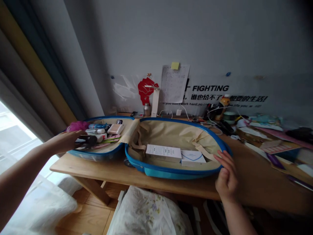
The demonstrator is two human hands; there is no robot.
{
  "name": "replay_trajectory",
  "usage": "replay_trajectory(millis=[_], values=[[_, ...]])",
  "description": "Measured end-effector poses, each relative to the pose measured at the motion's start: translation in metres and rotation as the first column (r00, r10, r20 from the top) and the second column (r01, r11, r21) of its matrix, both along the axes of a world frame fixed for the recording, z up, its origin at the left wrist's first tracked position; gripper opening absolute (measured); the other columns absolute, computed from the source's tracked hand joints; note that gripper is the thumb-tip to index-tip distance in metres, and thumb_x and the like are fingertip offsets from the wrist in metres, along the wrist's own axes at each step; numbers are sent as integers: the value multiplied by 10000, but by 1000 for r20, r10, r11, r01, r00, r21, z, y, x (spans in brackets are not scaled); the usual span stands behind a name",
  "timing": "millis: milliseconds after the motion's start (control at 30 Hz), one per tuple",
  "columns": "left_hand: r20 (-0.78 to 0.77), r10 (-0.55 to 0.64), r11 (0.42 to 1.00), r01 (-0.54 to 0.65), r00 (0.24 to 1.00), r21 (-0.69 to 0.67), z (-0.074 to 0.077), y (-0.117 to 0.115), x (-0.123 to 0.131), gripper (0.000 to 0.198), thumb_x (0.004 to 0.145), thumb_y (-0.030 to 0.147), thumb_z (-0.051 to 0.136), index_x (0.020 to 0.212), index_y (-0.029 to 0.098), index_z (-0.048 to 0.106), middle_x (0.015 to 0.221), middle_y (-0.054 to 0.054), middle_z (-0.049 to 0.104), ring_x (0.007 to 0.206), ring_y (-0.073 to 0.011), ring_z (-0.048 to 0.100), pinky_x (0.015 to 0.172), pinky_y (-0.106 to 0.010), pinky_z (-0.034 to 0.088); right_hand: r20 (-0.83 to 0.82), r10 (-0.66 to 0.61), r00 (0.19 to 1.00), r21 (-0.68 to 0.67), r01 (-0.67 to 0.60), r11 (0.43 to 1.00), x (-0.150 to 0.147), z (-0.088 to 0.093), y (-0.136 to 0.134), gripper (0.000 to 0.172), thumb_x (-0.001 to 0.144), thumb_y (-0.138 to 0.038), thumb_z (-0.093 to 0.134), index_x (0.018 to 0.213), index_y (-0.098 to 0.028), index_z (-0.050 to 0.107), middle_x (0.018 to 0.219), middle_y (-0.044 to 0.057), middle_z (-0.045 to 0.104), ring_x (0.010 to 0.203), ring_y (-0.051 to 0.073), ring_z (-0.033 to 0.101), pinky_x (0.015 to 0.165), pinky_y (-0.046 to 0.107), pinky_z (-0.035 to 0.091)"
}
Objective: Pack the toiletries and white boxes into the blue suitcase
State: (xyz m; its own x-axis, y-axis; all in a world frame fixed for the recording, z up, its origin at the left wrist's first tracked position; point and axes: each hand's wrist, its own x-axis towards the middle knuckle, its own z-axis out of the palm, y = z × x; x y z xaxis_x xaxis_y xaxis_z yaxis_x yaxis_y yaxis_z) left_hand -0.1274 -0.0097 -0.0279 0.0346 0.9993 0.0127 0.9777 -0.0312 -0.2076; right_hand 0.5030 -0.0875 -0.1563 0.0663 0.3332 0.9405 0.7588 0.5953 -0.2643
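Observation:
A blue suitcase lies spread open on the wooden table, its two halves side by side. My left hand is over the left half, its fingers closed about a black object whose kind I cannot make out. Close by lie a pink mesh bath puff, a blue tube, a white tube and a pack of cotton swabs. My right hand grips the right rim, fingertips over the edge. Inside that half are a long white box and a smaller white box, beside a beige strap.
Behind the suitcase stand a white lamp and a small metal bottle. Papers, cables and an orange bottle clutter the table's right side. A flowered cloth is below the front edge; curtains hang at left.

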Motion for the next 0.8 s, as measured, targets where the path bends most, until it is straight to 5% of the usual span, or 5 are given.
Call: replay_trajectory(millis=[200, 333, 500, 633, 800], values=[[139, -123, 960, 82, 983, 268, 16, -8, 22, 567, 874, 513, 360, 1325, 188, 474, 1285, -90, 646, 1158, -220, 614, 1029, -308, 455, 26, -1, 1000, 24, 1, 1000, -2, 4, -2, 416, 1035, -330, 324, 1217, -189, 671, 1255, 145, 674, 1321, 300, 554, 1077, 580, 453], [141, -129, 917, 64, 981, 395, 43, -20, 78, 597, 916, 556, 371, 1364, 175, 476, 1251, -107, 608, 1078, -249, 629, 1014, -369, 482, 21, 6, 1000, 18, -7, 1000, -3, 5, -2, 411, 1036, -323, 328, 1220, -193, 672, 1260, 143, 671, 1322, 296, 553, 1082, 562, 453], [182, -430, 820, 299, 884, 487, 64, -32, 161, 638, 954, 623, 396, 1433, 208, 470, 1277, -121, 589, 1146, -288, 606, 1039, -424, 471, 38, 9, 999, 28, -10, 1000, -2, 4, -1, 402, 1033, -288, 332, 1249, -199, 660, 1271, 145, 666, 1344, 286, 536, 1084, 559, 447], [247, -651, 744, 539, 718, 395, 68, -36, 223, 669, 945, 650, 459, 1494, 267, 427, 1328, -110, 570, 1114, -277, 640, 961, -369, 508, 27, -6, 1000, 19, 6, 1000, -2, 4, -2, 412, 1036, -316, 324, 1227, -196, 668, 1249, 149, 674, 1331, 292, 546, 1063, 566, 461], [388, -722, 663, 732, 573, 153, 59, -30, 289, 636, 926, 556, 594, 1455, 247, 423, 1325, -104, 621, 1103, -249, 668, 914, -320, 508, 34, -13, 999, -4, 13, 1000, 0, 2, -2, 421, 1037, -331, 316, 1231, -199, 665, 1266, 142, 668, 1327, 295, 548, 1072, 580, 456]])
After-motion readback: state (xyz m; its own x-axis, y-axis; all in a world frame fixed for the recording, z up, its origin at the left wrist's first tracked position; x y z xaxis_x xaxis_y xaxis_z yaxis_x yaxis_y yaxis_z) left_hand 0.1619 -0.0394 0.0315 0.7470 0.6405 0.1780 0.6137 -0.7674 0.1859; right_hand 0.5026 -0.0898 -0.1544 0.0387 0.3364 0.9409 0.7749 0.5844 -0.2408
